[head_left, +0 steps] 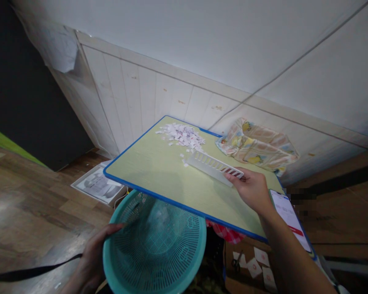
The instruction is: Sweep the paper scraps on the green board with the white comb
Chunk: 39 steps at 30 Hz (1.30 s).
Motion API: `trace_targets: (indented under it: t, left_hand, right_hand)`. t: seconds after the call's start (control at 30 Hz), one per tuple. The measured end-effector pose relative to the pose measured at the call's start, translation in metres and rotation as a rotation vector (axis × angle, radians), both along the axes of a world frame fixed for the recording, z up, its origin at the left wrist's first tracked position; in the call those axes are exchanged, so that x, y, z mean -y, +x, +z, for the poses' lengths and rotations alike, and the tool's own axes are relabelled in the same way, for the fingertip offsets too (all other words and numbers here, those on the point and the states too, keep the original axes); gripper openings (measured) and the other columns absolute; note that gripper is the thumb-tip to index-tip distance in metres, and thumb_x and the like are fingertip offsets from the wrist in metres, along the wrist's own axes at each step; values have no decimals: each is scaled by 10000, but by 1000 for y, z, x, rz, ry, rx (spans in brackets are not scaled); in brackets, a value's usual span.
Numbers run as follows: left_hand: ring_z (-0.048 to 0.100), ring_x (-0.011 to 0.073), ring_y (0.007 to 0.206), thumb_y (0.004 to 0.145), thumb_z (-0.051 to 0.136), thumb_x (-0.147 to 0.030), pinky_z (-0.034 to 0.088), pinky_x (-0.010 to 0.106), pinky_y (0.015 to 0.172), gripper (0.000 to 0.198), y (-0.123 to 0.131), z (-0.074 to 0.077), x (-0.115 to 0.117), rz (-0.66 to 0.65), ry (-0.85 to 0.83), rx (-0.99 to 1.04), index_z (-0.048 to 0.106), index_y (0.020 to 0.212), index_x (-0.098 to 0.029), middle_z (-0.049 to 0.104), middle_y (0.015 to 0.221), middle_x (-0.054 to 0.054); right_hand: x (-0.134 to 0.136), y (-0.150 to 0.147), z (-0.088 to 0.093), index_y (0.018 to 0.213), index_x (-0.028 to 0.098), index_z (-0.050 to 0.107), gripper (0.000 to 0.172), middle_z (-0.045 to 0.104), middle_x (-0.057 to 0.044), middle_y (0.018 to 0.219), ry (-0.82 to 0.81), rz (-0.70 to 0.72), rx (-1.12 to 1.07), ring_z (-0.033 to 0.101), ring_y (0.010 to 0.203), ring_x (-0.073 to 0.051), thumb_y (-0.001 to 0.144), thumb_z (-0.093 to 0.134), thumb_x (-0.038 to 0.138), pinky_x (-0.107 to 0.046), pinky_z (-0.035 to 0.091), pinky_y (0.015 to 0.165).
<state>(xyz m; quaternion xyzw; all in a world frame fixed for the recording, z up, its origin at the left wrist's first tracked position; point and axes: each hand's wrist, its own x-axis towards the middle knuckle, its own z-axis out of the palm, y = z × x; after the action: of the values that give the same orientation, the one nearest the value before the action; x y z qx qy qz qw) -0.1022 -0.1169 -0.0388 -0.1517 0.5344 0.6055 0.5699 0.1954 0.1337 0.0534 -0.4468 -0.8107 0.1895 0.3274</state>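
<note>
My left hand (99, 245) is closed on the rim of a teal plastic basket (155, 245), which is tilted beneath the table's front edge. Something pale and see-through lies inside it; I cannot make out what. In my right hand (253, 188) is a long white slotted plastic strip (211, 165), gripped at its right end and held on edge at the tabletop. Its far end is close to a pile of small white paper scraps (184, 135). A few loose scraps lie between the pile and the strip.
The pale green table (159, 175) has a blue edge. A patterned cloth (257, 147) lies at the back right, a phone (290, 216) along the right edge. Below are scissors (236, 261) and several white cards (254, 267). A shallow white box (98, 183) rests on the floor at left.
</note>
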Motion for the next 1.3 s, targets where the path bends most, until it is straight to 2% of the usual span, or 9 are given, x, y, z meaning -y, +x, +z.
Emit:
trace_targets:
  t: [0.13, 0.3, 0.43, 0.6, 0.73, 0.93, 1.03, 1.17, 1.3]
  left_hand:
    - [782, 306, 571, 709, 734, -99, 675, 404, 605, 163, -2, -7, 4, -16, 48, 15, 780, 835, -192, 838, 670, 89]
    - [810, 363, 686, 707, 766, -106, 681, 450, 699, 152, -6, -21, 8, -47, 82, 13, 795, 842, -168, 856, 756, 135]
    - [807, 377, 666, 705, 765, -110, 681, 444, 633, 124, -6, -26, 8, -26, 58, -1, 794, 814, -162, 848, 722, 140]
    - [812, 363, 693, 720, 758, -122, 685, 452, 669, 131, -5, -25, 9, -30, 83, -3, 798, 834, -174, 856, 744, 116]
    - [808, 346, 679, 736, 759, -98, 680, 464, 701, 140, -8, -24, 11, -73, 98, 38, 792, 853, -169, 856, 752, 123]
    - [808, 332, 675, 735, 755, -106, 675, 430, 694, 161, -8, -31, 11, -26, 67, -17, 786, 868, -191, 838, 688, 90]
    - [799, 316, 647, 726, 769, -114, 676, 423, 664, 120, -7, -35, 11, -27, 77, -45, 792, 823, -180, 845, 711, 108]
    - [790, 302, 615, 722, 768, -101, 676, 395, 629, 57, -7, -31, 11, -45, 92, -41, 794, 752, -143, 842, 707, 129]
    - [800, 317, 627, 704, 776, -92, 682, 385, 621, 156, -5, -25, 9, -35, 91, -14, 810, 831, -177, 833, 659, 83]
  right_hand:
    - [-4, 7, -1, 966, 181, 822, 242, 826, -59, 897, 38, -39, 29, 747, 775, -250, 892, 661, 346, -328, 515, 690]
    - [0, 6, -2, 920, 184, 817, 226, 823, -55, 872, -35, -9, 8, 742, 746, -250, 883, 667, 349, -328, 522, 659]
    - [5, 4, 0, 926, 177, 817, 238, 825, -60, 887, -64, -8, -61, 747, 765, -258, 868, 685, 366, -326, 535, 650]
    - [8, 3, -5, 920, 178, 821, 248, 822, -55, 854, -72, -25, -33, 728, 695, -242, 872, 683, 378, -314, 506, 602]
    - [10, -12, -11, 950, 179, 825, 253, 821, -48, 842, -68, 12, -27, 719, 685, -229, 894, 663, 365, -308, 491, 614]
    - [15, -16, -3, 928, 175, 824, 251, 815, -48, 835, -67, 2, -80, 711, 687, -230, 875, 688, 379, -307, 494, 620]
    - [22, -14, 0, 915, 184, 824, 242, 806, -37, 796, -92, 67, -28, 684, 646, -211, 883, 673, 370, -296, 470, 595]
    - [17, -38, -4, 907, 180, 808, 248, 764, -26, 716, -82, 145, 34, 618, 578, -177, 900, 634, 356, -280, 415, 563]
    - [-14, -86, -6, 740, 189, 736, 221, 674, -5, 621, 30, 159, 50, 563, 570, -160, 879, 626, 322, -269, 356, 558]
